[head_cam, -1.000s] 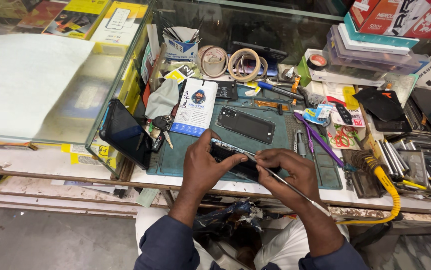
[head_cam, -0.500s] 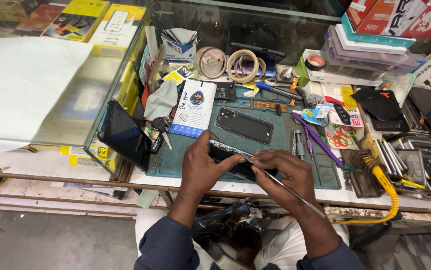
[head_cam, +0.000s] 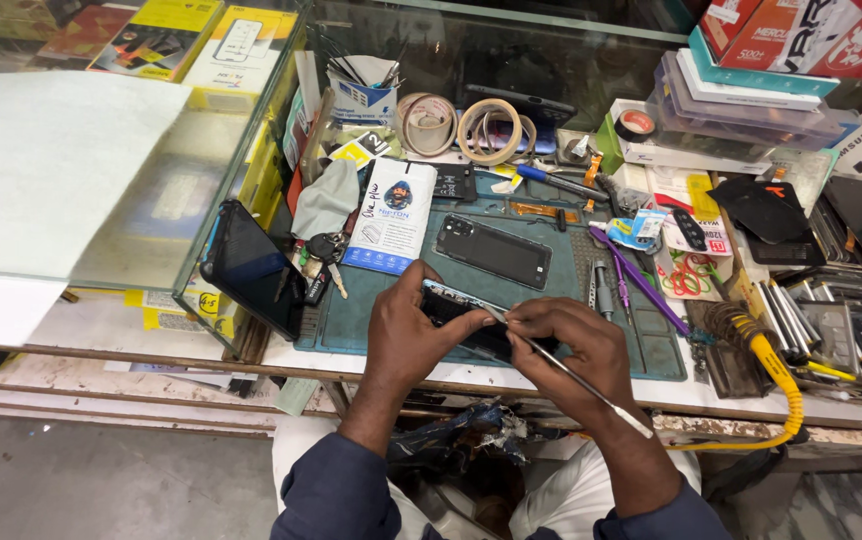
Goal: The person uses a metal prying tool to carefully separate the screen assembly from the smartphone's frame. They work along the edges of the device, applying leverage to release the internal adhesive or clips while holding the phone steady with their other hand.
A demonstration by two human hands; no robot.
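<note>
The left hand [head_cam: 413,335] grips the near left end of an opened phone [head_cam: 461,318] that lies on the green mat [head_cam: 351,310] at the front edge of the surface [head_cam: 711,385]. Its fingers curl over the phone's frame and its thumb presses on top, so the hand is clenched on the phone. The right hand [head_cam: 576,345] sits just beside it, over the phone's right end, with its fingers pinched around a thin metal tool [head_cam: 591,388]. The tool's tip meets the phone's upper edge between the two hands, and its long shaft runs back over the right wrist toward the near right.

Just beyond the phone, flat on the mat, lies a dark back cover [head_cam: 494,250]. To its left lies a white-and-blue packet [head_cam: 391,215], and further left a bunch of keys [head_cam: 321,255] and a grey cloth [head_cam: 329,198]. A second phone [head_cam: 251,268] with a dark screen leans tilted against the glass case [head_cam: 151,200] at the left. Two tape rolls [head_cam: 461,128] stand at the back of the surface. Purple tweezers [head_cam: 641,285] lie on the mat's right side, and a yellow coiled cable [head_cam: 781,375] curves along the right front edge. Stacked boxes [head_cam: 751,70] fill the far right corner.
</note>
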